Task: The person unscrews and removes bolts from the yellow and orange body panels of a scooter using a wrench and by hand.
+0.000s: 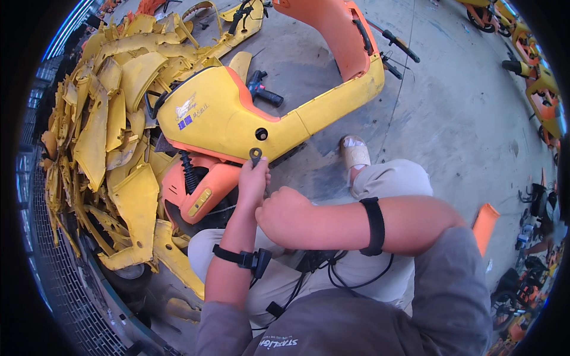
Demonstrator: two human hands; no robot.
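Observation:
In front of me is a yellow and orange scooter, with a round hole low in its yellow side panel. My left hand is closed around a dark wrench; its ring end sticks up past the fingers, by the panel's lower edge. Whether the ring touches the scooter I cannot tell. My right hand is a fist just below and right of the left one, near the left wrist. Its fingers face away, so anything inside it is hidden. Beside my left hand are an orange rear cover and a black spring shock absorber.
A large heap of yellow panels fills the left side. A cordless power tool lies on the floor beyond the scooter. An orange panel piece lies at right. More scooters stand along the far right. Black cables cross my lap.

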